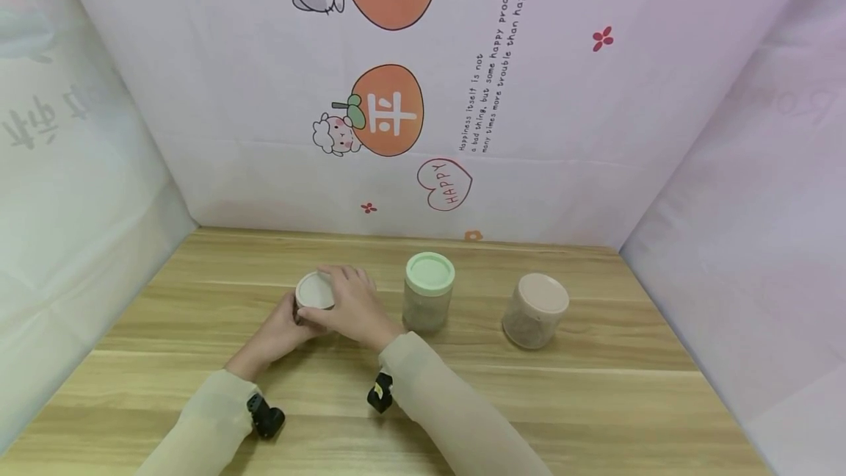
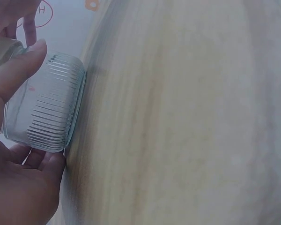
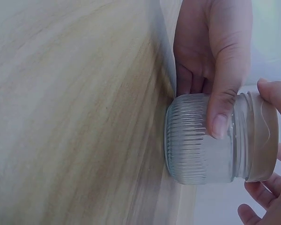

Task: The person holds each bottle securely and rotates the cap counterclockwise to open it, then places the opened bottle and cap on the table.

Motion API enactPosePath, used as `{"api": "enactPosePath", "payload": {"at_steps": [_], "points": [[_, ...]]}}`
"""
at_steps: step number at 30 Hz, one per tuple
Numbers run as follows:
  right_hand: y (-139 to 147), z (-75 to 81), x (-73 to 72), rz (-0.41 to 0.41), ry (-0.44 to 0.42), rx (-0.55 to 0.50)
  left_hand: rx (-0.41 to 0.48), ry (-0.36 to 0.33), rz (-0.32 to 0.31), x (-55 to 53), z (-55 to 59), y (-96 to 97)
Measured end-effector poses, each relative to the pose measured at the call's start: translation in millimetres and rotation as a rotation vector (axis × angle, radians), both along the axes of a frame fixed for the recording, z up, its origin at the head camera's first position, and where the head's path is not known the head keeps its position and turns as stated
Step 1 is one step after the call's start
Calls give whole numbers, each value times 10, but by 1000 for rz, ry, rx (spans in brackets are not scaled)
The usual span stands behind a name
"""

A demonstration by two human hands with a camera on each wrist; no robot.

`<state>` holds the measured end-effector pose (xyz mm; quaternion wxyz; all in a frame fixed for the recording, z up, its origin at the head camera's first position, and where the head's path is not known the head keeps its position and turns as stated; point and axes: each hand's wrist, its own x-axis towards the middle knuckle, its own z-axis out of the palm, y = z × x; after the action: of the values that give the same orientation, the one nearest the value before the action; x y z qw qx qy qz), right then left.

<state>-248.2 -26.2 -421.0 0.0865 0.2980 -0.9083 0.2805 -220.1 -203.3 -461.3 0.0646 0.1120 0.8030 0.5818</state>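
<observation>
Where the hands meet, at the left of the wooden table (image 1: 595, 402), we find the glass jar (image 3: 187, 140) held between them, its long axis upright and its ribbed base down at the tabletop. The relation that counts, we judge, is one of height along that axis: the left hand (image 1: 280, 325) has the body, the right hand (image 1: 357, 307) the top. Both are equally near, since both are on it. Our left hand is curved partway round the glass, thumb on one side and fingers on the other; our right is spread just to the width of the pale lid (image 1: 315, 291), gripping its rim between thumb and fingertips. Whether the lid is fully tightened we cannot tell.

Just right of our right hand stands the green-lidded jar (image 1: 426, 307); the pinkish-lidded jar (image 1: 534, 322) is farther off.

We can read no brand or label on any jar. The backdrop (image 1: 529, 189) does carry writing, turned sideways: "HAPPY" in a heart (image 1: 444, 184), 平 on an orange fruit (image 1: 388, 110), and small lines beginning "Happiness itself is not a bad thing" — one line runs out of view.
</observation>
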Motion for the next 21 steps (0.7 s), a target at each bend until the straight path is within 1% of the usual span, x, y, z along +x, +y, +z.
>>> {"api": "enactPosePath", "payload": {"at_steps": [6, 14, 17, 21], "points": [[37, 34, 23, 13, 16, -32, 3, 21, -13, -11, -31, -6], [62, 37, 32, 37, 29, -23, 45, 102, -60, -72, -78, 2], [64, 46, 38, 41, 36, -22, 52, 108, -65, -70, -67, 2], [77, 75, 60, 53, 9, -50, 39, 98, -55, -56, -47, 1]]}}
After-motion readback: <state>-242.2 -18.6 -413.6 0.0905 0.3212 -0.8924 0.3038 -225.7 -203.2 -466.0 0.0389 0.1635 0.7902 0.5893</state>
